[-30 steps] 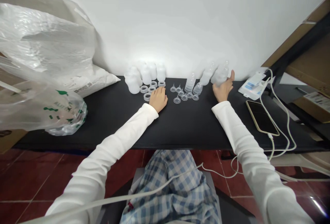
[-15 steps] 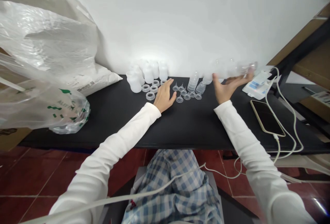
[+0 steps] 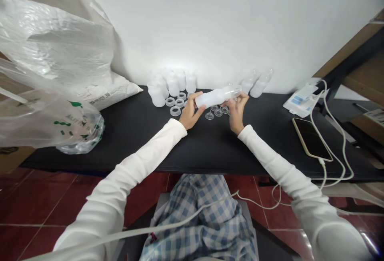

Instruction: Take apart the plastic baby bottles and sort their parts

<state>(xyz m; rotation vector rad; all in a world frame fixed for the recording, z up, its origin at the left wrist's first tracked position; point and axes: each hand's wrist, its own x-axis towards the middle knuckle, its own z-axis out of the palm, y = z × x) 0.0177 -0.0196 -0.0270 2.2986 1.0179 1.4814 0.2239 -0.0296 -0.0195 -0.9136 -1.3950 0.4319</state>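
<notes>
A clear plastic bottle [image 3: 216,96] is held sideways above the black table [image 3: 144,133], between both hands. My left hand [image 3: 191,111] grips its base end, fingers curled round it. My right hand [image 3: 237,109] holds the neck end with fingertips pinched on it. Under the bottle lie several small clear teats [image 3: 218,112] and ring collars [image 3: 175,106]. White cap domes [image 3: 171,84] stand at the wall behind the rings. Two more bottles [image 3: 257,81] lean on the wall to the right.
A large plastic bag [image 3: 51,77] fills the table's left end. A phone [image 3: 311,139] on a white cable [image 3: 330,133] and a white-blue box [image 3: 300,99] lie at the right. A brown shelf unit [image 3: 357,73] stands beyond them.
My right hand brought the bottle from the right wall side to the middle. My left hand rose from the table and took its other end.
</notes>
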